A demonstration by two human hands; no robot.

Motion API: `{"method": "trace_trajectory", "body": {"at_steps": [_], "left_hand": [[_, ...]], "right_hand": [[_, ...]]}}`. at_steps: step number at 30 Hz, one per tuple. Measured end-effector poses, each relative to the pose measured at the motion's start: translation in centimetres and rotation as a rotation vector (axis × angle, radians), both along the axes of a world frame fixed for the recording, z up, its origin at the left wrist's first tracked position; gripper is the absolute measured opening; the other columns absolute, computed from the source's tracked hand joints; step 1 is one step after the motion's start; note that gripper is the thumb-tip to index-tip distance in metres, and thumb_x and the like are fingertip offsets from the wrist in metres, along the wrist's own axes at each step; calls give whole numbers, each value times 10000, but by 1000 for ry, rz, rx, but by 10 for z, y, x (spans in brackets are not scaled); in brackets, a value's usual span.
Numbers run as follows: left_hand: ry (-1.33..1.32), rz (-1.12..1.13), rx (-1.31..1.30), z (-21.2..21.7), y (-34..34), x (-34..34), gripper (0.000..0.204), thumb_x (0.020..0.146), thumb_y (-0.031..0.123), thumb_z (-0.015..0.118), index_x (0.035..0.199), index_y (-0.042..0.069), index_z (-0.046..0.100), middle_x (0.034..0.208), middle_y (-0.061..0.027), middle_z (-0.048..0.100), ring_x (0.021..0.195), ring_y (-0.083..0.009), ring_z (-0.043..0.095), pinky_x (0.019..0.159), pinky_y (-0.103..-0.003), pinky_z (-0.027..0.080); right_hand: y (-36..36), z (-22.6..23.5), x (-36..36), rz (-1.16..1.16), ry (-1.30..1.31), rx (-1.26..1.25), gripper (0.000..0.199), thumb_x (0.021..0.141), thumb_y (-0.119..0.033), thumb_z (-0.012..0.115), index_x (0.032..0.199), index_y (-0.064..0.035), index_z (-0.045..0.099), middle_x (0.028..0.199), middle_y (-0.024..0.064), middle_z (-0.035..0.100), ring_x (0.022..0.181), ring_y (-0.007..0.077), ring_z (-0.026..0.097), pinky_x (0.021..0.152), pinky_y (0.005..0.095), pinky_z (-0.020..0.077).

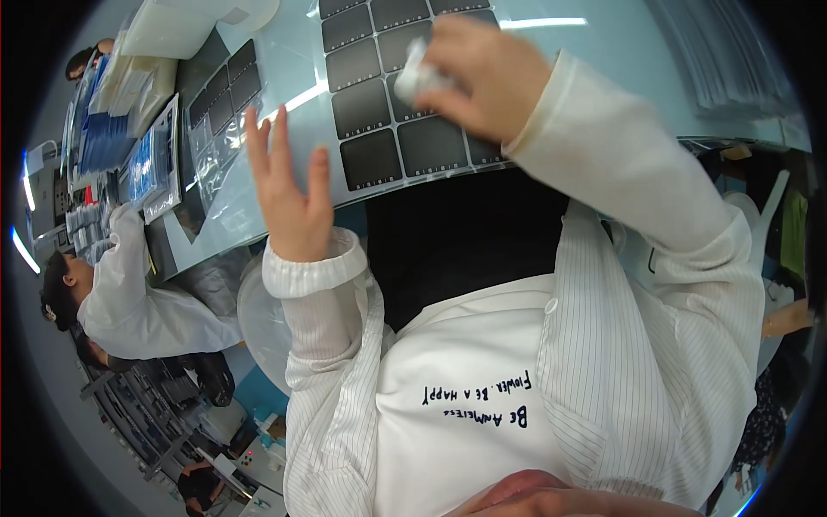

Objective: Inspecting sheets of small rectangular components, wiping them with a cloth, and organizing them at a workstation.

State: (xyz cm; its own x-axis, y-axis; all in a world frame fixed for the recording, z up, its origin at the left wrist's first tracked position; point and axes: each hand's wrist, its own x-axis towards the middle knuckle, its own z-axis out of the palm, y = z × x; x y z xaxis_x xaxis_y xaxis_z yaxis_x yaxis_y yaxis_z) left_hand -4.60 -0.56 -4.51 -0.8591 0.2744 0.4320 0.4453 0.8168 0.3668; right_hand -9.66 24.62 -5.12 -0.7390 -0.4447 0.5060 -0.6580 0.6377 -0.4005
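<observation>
A clear sheet of dark grey rectangular panels [370, 159], set in rows with small pale marks along one edge of each, lies on the glossy table in front of me. Over its right part is my right hand [487, 73], closed on a crumpled white wiping cloth [415, 76] that covers part of some panels. Left of the sheet, my left hand [297, 198] is open, its fingers spread and holding nothing. Whether its fingertips touch the table I cannot tell. Further left lies a smaller sheet of dark panels [233, 90] with clear film [211, 159] beside it.
Stacks of clear and blue sheets [116, 129] stand along the table's left side, near a blue-filled tray [157, 168]. Another pile of clear sheets [732, 60] lies at the far right. A co-worker in white [142, 293] sits at the left. The table's near edge [435, 177] runs before me.
</observation>
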Motion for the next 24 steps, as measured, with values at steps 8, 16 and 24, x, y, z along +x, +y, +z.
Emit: {"method": "trace_trajectory", "body": {"at_steps": [8, 16, 24], "left_hand": [[28, 127, 104, 4, -20, 0, 352, 902, 204, 559, 1176, -18, 568, 1278, -208, 507, 1203, -354, 469, 981, -395, 372], [-325, -87, 569, 9, 2, 10, 390, 906, 137, 540, 1261, -19, 499, 1320, -156, 483, 1265, -277, 417, 1043, -374, 321], [-661, -72, 1010, 27, -4, 11, 453, 940, 189, 491, 1304, -68, 411, 1349, -170, 432, 1264, -281, 416, 1039, -372, 358]], "right_hand": [[10, 20, -6, -148, 9, -12, 226, 754, -255, 664, 765, -36, 606, 816, 113, 545, 671, 313, 589, 619, 402, 485], [14, 3, 4, 92, 321, -132, 244, 745, -253, 681, 808, -25, 620, 788, 109, 533, 687, 309, 583, 620, 387, 472], [38, 4, 15, -175, -120, -40, 237, 759, -232, 703, 824, -23, 611, 797, 89, 541, 651, 233, 587, 581, 314, 463]]}}
